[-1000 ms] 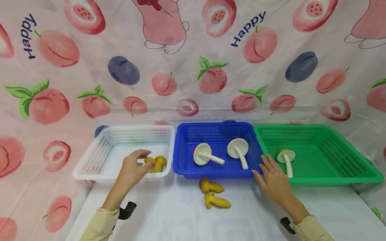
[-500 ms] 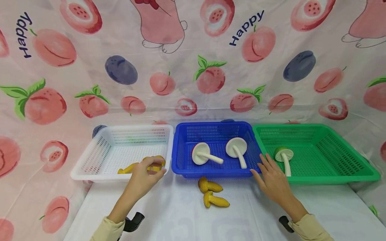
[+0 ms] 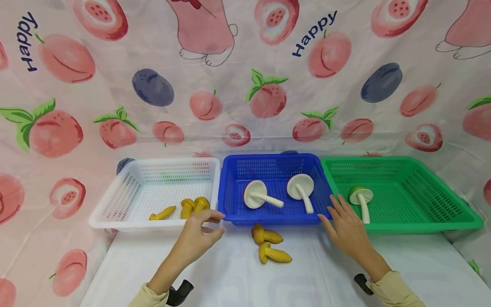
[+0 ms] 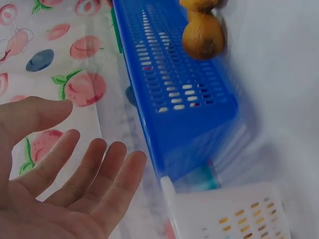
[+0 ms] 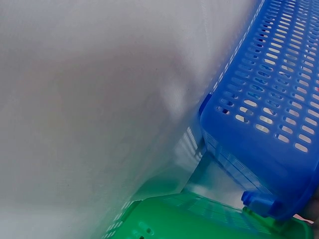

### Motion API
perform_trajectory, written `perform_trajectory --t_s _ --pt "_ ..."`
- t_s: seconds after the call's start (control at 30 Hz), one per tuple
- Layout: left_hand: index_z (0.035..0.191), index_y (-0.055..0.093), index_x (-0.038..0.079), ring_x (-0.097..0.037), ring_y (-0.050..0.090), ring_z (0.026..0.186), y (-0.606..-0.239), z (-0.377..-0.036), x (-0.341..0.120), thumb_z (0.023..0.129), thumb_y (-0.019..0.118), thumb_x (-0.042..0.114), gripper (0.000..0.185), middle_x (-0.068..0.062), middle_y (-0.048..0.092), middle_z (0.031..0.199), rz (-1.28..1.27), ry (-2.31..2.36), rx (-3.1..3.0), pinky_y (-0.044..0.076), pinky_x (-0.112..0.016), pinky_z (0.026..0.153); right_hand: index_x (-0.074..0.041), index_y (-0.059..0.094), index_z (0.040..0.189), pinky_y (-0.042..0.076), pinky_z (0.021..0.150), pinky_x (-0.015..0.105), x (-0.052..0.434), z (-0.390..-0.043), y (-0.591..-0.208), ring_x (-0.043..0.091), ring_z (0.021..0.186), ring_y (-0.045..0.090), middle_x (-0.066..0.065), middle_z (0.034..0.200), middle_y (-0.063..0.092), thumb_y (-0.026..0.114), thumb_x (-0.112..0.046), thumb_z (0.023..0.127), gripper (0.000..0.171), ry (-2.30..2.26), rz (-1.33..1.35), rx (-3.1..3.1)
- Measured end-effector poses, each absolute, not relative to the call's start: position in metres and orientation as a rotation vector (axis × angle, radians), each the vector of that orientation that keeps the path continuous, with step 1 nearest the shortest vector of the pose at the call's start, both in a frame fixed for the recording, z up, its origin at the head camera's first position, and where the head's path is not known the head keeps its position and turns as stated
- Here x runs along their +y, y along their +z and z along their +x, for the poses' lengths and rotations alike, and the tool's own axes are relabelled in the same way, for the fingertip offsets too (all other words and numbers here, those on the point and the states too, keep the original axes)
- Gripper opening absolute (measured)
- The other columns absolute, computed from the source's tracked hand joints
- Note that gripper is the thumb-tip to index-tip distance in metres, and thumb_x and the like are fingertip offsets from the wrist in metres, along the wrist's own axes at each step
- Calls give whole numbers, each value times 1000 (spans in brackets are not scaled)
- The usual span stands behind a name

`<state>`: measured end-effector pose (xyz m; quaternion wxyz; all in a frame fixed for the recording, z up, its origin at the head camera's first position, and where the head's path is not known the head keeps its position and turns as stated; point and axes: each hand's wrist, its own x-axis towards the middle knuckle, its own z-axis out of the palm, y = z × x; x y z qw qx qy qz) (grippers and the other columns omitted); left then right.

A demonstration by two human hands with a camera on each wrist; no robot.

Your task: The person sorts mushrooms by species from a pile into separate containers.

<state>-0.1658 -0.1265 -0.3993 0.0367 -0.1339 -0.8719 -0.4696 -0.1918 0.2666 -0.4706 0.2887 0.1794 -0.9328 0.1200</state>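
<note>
My left hand (image 3: 199, 234) hovers empty with loosely spread fingers (image 4: 75, 174) in front of the white basket (image 3: 115, 204), near the gap to the blue basket (image 3: 276, 219). Three yellow toy mushrooms (image 3: 192, 207) lie in the white basket. Two more yellow mushrooms (image 3: 270, 246) lie on the table, just right of my left hand, also seen as yellow mushrooms (image 4: 202, 35) in the left wrist view. My right hand (image 3: 345, 228) rests flat with straight fingers where the blue basket meets the green basket (image 3: 422, 224). It is out of the right wrist view.
Two white mushrooms (image 3: 280, 194) with red caps lie in the blue basket, and one green-capped mushroom (image 3: 360, 198) lies in the green basket. A peach-print cloth (image 3: 245, 85) hangs behind. The table is covered in white (image 3: 326, 281).
My left hand has let go of a yellow mushroom in the white basket, drawn back out over its front rim and moved right. My right hand has stayed put.
</note>
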Motion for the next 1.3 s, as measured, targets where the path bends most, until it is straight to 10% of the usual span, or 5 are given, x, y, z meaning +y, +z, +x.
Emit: perform_trajectory --t_s 1.3 --pt "103 66 3 -29 60 97 -470 -165 -68 74 75 4 30 -11 65 104 -743 -1565 -2761 56 -35 74 12 66 100 27 109 50 268 -193 -475 46 127 39 30 130 50 68 -24 84 39 323 474 -2476"
